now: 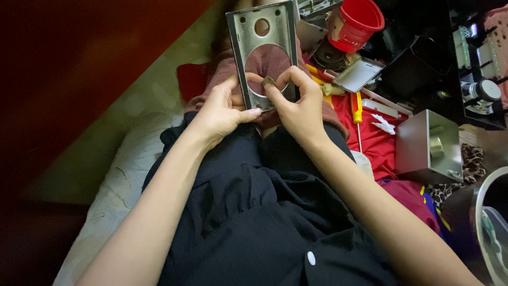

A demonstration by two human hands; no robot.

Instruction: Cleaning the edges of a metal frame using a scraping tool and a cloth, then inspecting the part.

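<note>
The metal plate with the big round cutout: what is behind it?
Through the metal plate's large cutout, brownish-pink cloth shows, apparently over the person's knees. The left hand and right hand grip its lower edge, hiding what lies behind that part.

Both arms bare from hand to past elbow, no sleeves in view. Left hand (225, 111) & right hand (299, 108): no rings, watch or gloves; nails short & plain. Torso in black garment (248, 222), loose, soft folds, gathered creases across lap. One small white round button (311, 258) low on front, nr right forearm. Below black cloth, legs covered in dull maroon fabric (267, 58), seen at knees. No markings or print on clothes.
</note>
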